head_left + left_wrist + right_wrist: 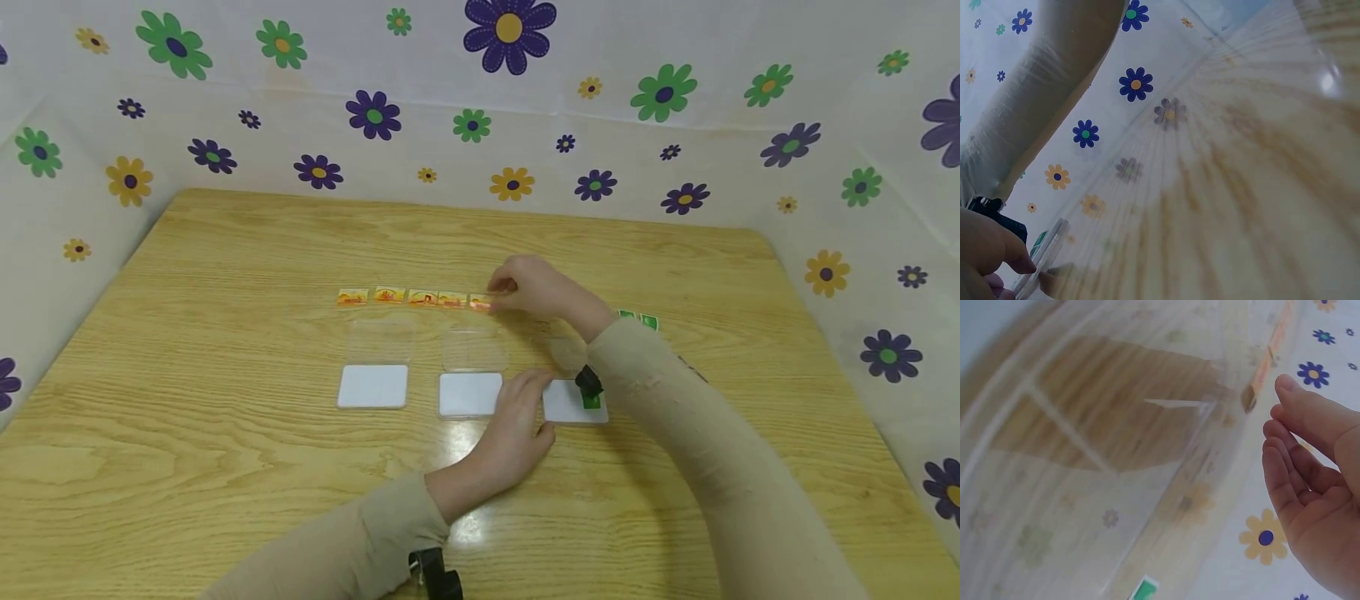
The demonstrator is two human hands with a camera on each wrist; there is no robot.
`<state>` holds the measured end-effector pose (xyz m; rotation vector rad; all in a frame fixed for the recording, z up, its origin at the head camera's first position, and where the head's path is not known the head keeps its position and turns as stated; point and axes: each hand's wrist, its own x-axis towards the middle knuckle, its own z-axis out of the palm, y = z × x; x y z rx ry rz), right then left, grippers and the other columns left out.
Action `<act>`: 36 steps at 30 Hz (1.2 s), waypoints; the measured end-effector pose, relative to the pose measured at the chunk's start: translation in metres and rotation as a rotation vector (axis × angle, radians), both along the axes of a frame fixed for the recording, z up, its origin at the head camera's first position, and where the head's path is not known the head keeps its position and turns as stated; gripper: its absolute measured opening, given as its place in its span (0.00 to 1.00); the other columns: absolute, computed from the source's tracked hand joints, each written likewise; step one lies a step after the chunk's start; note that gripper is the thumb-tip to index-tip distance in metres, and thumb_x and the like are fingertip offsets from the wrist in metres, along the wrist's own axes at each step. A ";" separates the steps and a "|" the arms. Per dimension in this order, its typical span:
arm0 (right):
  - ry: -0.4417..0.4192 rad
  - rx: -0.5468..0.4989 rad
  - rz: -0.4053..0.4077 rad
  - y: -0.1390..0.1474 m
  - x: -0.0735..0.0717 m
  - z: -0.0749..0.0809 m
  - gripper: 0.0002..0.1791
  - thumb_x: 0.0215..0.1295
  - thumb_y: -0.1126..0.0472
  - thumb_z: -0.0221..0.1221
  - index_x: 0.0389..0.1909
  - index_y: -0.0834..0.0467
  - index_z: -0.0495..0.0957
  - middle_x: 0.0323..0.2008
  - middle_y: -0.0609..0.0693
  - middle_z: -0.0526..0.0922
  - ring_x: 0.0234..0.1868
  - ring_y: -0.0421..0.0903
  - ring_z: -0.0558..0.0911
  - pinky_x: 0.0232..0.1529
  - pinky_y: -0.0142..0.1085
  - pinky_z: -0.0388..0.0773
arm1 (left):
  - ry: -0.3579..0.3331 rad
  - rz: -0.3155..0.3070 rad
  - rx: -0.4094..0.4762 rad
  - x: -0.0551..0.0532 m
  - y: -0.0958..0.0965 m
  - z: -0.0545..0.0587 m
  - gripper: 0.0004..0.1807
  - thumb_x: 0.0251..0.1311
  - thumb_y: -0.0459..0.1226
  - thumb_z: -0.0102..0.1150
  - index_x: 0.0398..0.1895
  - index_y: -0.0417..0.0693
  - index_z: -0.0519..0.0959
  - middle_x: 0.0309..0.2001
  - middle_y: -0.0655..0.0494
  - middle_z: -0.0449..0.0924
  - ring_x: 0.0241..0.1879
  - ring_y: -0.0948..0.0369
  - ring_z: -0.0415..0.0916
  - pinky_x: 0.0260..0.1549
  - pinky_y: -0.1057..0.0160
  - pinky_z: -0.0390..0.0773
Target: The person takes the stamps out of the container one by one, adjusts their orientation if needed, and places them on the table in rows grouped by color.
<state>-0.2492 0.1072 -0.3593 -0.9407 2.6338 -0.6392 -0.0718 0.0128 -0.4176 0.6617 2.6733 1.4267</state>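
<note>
My left hand [510, 435] holds the rightmost thin white rectangular case [561, 402] at its left end, fingers at the far edge and thumb at the near one. A small green card [592, 398] lies on that case, partly hidden by the right wrist's camera. Farther back, my right hand [531, 287] reaches over the table, its fingertips right by the last small orange-yellow card [480, 302] in a row. In the right wrist view, thumb and fingertips [1285, 382] are close together with nothing visible between them, beside the row's end.
Two more white cases, one left [372, 387] and one middle [469, 394], lie on the wooden table [225, 467]. Clear plastic covers [474, 350] lie behind the cases. More green cards [647, 322] show beyond the right forearm. Flowered cloth [420, 150] hangs behind the table.
</note>
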 end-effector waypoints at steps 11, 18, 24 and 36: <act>0.019 -0.033 -0.021 0.034 0.029 0.013 0.12 0.61 0.59 0.64 0.42 0.63 0.83 0.36 0.52 0.81 0.38 0.47 0.77 0.43 0.40 0.77 | -0.019 -0.008 0.008 0.000 -0.001 -0.001 0.30 0.56 0.26 0.56 0.64 0.32 0.63 0.65 0.43 0.61 0.66 0.49 0.54 0.65 0.54 0.58; 0.018 -0.035 -0.032 0.069 0.061 0.011 0.12 0.61 0.60 0.64 0.43 0.62 0.84 0.36 0.49 0.82 0.37 0.45 0.77 0.41 0.40 0.78 | -0.001 -0.006 0.001 0.000 0.001 -0.002 0.30 0.56 0.26 0.56 0.64 0.32 0.63 0.64 0.41 0.63 0.65 0.49 0.56 0.64 0.54 0.59; -0.027 0.004 -0.023 0.095 0.090 0.008 0.08 0.62 0.58 0.64 0.39 0.56 0.84 0.35 0.43 0.81 0.36 0.41 0.76 0.38 0.38 0.76 | -0.033 -0.006 -0.011 0.001 0.000 0.000 0.30 0.57 0.27 0.56 0.65 0.32 0.62 0.64 0.42 0.62 0.65 0.49 0.55 0.65 0.54 0.59; -0.032 0.005 0.031 0.118 0.120 0.001 0.15 0.46 0.57 0.74 0.35 0.57 0.84 0.35 0.44 0.80 0.32 0.41 0.74 0.31 0.32 0.75 | -0.037 -0.016 -0.018 0.001 0.000 0.003 0.30 0.59 0.27 0.56 0.65 0.31 0.61 0.65 0.42 0.61 0.66 0.50 0.54 0.64 0.55 0.59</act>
